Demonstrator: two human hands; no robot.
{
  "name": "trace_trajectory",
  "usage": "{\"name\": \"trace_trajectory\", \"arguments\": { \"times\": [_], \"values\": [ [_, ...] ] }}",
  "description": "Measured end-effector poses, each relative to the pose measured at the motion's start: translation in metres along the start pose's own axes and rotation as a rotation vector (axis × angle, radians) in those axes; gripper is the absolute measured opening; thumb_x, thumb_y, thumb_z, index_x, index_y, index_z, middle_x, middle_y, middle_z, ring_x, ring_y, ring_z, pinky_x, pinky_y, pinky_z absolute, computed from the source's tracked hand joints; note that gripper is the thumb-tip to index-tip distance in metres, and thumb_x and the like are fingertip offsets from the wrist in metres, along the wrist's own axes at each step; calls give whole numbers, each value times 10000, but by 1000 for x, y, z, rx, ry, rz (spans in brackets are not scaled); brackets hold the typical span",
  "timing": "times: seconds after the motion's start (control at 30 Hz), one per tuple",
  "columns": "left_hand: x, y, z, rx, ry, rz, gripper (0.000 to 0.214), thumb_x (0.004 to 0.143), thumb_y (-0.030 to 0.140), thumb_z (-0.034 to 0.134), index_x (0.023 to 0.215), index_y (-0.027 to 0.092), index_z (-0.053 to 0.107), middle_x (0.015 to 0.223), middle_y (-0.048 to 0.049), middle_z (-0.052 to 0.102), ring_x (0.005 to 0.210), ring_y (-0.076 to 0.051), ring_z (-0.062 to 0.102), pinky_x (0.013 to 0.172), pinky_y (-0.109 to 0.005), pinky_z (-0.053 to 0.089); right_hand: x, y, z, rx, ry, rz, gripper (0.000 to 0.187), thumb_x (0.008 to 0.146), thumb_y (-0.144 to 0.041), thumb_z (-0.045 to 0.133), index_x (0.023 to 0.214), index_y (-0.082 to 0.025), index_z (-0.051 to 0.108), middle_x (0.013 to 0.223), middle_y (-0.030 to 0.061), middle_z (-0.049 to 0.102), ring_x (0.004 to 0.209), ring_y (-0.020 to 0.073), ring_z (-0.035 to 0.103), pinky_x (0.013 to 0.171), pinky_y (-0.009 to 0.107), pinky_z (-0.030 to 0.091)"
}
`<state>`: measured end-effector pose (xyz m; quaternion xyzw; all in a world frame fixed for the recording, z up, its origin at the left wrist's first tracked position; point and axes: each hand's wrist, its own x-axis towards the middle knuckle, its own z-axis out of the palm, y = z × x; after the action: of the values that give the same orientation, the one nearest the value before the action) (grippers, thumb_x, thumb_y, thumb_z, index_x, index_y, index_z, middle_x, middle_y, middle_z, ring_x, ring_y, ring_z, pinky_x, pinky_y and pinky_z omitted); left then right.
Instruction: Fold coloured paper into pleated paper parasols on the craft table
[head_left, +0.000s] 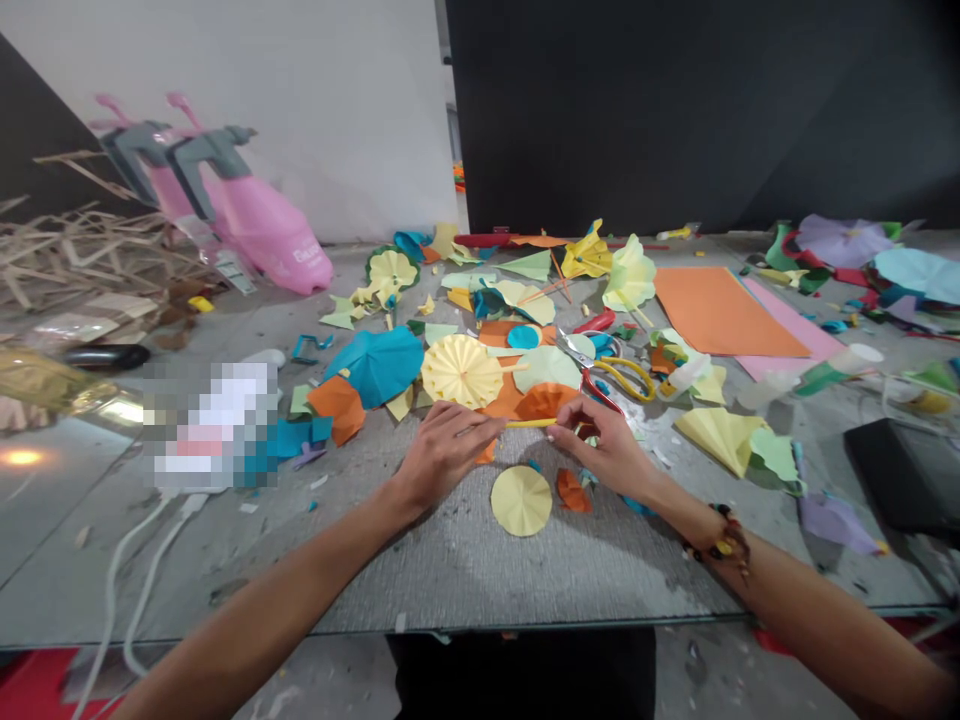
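Observation:
Between my hands runs a thin yellow strip or rolled paper stick (531, 424), lying level. My left hand (439, 455) holds its left end with the fingers closed over it. The thumb and fingertips of my right hand (606, 445) pinch the other end. Just below lies a creased pale yellow paper circle (521, 501), with a crumpled orange paper piece (574, 491) beside it. Behind my left hand is a pleated yellow paper rosette (461, 370), next to a blue folded paper disc (379, 365). Yellow-handled scissors (619, 375) lie beyond my right hand.
Paper scraps cover much of the table (405, 590). Orange sheets (727, 310) and a glue bottle (840, 370) are to the right. A black device (904, 475) sits at the right edge. Pink spray bottles (270, 230) and a white power strip with cables (217, 425) stand left.

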<state>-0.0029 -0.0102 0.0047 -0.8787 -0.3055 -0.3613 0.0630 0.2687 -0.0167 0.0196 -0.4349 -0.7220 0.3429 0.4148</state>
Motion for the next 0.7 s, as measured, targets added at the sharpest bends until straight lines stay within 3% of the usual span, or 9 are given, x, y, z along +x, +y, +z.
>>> {"name": "trace_trajectory", "arguments": {
  "times": [0.2, 0.37, 0.57, 0.7],
  "values": [
    [0, 2, 7, -236, 34, -81, 179, 1018, 298, 648, 1147, 227, 751, 969, -23, 806, 818, -145, 730, 792, -304, 515, -1, -5, -3, 59, 135, -106, 154, 884, -341, 778, 862, -200, 720, 954, 61, 766, 818, 156, 721, 622, 240, 586],
    [-2, 5, 13, -428, 88, -234, 143, 949, 327, 748, 1060, 254, 799, 885, 6, 816, 728, -134, 730, 750, -286, 551, -1, -5, -3, 96, 149, -113, 147, 862, -331, 803, 836, -203, 734, 886, 54, 784, 765, 159, 737, 589, 240, 592],
    [-1, 9, 13, -605, 32, -445, 139, 889, 338, 806, 1006, 267, 828, 948, -15, 824, 796, -163, 764, 724, -263, 599, -3, -6, 0, 83, 244, -116, 141, 842, -318, 825, 801, -217, 737, 859, 45, 784, 757, 162, 742, 582, 242, 596],
    [2, 12, 11, -736, -18, -555, 132, 881, 335, 809, 983, 254, 834, 946, -28, 825, 861, -191, 784, 758, -271, 617, -4, -7, -1, 82, 254, -128, 188, 830, -309, 843, 989, -230, 782, 951, 51, 804, 789, 173, 756, 635, 273, 632]
  ]
}}
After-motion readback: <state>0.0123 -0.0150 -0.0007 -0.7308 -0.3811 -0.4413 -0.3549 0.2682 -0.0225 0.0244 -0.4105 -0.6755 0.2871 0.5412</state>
